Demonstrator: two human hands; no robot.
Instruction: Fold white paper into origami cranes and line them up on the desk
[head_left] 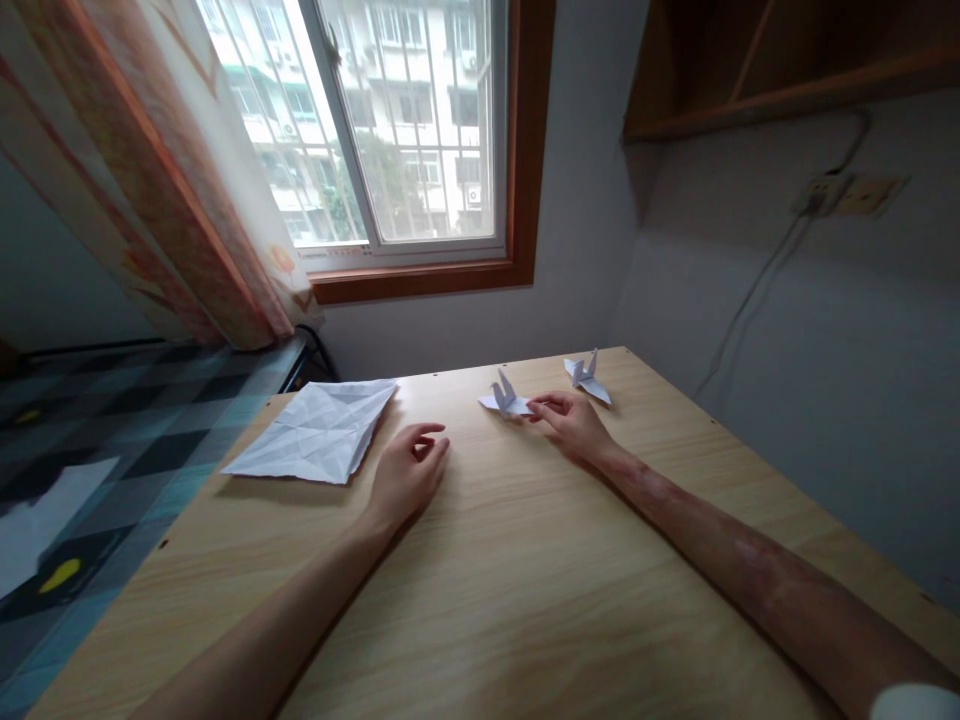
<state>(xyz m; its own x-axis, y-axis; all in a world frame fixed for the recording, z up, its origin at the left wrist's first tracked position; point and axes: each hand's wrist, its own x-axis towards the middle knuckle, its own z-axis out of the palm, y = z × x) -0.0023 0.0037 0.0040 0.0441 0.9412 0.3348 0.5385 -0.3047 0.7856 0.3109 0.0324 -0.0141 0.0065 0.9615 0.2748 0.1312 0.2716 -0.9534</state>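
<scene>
Just right of centre in the frame, a white origami crane sits on the wood-grain tabletop, two slim points raised and its wings spread low. The right hand comes in from the right, thumb and forefinger brought together at the crane's right-hand wing tip, apparently in a light pinch. Left of the crane and apart from it, the left hand rests with fingers loosely bent, a gap showing at the thumb, and holds nothing. Being folded paper, the crane should be next to weightless, crisp along its creases yet easily crushed, and apt to skid on the smooth surface; the flat of a wing looks the safest hold, the thin raised points the weakest. At centre left lies creased white paper, its right edge suggesting several layers, while a second origami crane stands beyond the right hand. For containers, an open wooden wall shelf occupies the upper right corner, divided into compartments too dark and cut off to tell what they hold
</scene>
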